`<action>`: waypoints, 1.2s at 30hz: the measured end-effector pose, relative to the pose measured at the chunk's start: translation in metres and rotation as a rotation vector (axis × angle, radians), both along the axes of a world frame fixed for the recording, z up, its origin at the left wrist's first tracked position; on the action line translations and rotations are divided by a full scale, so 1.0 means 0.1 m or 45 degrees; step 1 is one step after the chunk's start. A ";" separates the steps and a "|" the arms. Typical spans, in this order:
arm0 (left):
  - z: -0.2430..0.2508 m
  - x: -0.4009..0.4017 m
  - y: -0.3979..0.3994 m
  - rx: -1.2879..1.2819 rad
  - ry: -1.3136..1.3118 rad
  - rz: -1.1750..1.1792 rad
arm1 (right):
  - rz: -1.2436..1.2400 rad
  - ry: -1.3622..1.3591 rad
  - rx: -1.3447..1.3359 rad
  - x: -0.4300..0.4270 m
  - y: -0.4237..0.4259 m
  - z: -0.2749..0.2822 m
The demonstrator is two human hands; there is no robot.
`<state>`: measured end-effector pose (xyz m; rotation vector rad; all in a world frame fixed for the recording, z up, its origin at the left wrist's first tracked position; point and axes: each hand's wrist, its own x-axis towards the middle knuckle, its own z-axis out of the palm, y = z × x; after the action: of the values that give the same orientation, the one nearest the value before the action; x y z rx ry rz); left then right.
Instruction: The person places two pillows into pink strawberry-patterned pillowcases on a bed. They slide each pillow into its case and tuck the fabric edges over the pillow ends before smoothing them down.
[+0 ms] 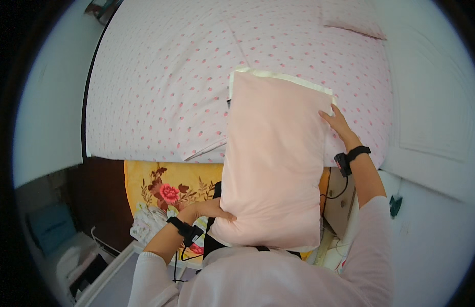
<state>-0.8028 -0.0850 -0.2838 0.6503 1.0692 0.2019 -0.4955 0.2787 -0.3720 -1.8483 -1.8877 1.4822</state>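
Note:
A pale pink pillow [275, 161] with a cream border spans from my waist to the bed in front of me. My left hand [214, 211] grips its near left edge, thumb on top and the fingers hidden beneath. Near the far right corner, my right hand [337, 121] holds the pillow's side edge between thumb and fingers. The pillow's far end lies over the strawberry-print bed sheet [164, 92]; whether it rests on the sheet or hangs just above it, I cannot tell. A small dark tag pokes out at its left edge.
A second pillow [354, 19] lies at the bed's far right. Below the bed's near edge is a yellow floral blanket [195, 174] with a bundled white printed cloth [149, 222] on it. A pale cabinet [339, 203] stands at right, beside the white wall [433, 222]. Cables hang from both wrist straps.

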 end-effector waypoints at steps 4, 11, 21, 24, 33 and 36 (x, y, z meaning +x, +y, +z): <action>-0.45 0.00 -0.07 0.044 -0.112 -0.120 | 0.343 -0.175 0.333 -0.69 0.52 -0.65; -1.30 -0.18 -0.55 0.130 -0.182 -0.422 | 0.647 -0.197 -0.053 -1.76 0.40 -1.10; -2.31 -1.36 -0.06 0.909 1.512 0.415 | 0.738 -0.088 -0.239 -1.61 -0.30 -0.75; -2.48 -1.43 -0.16 0.963 1.809 -0.055 | 0.802 0.015 -0.392 -1.69 -0.69 -0.41; -2.75 -1.63 -0.56 0.962 1.873 -0.200 | 1.452 0.317 -0.204 -1.97 -1.84 0.12; -2.73 -1.85 -0.70 0.902 1.647 0.122 | 1.620 0.577 -0.110 -2.22 -2.15 0.17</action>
<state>-0.9873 -0.1549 -0.5568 1.4502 2.3133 0.2429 -0.7177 0.0633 -0.3550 -0.0298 -2.8035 1.9547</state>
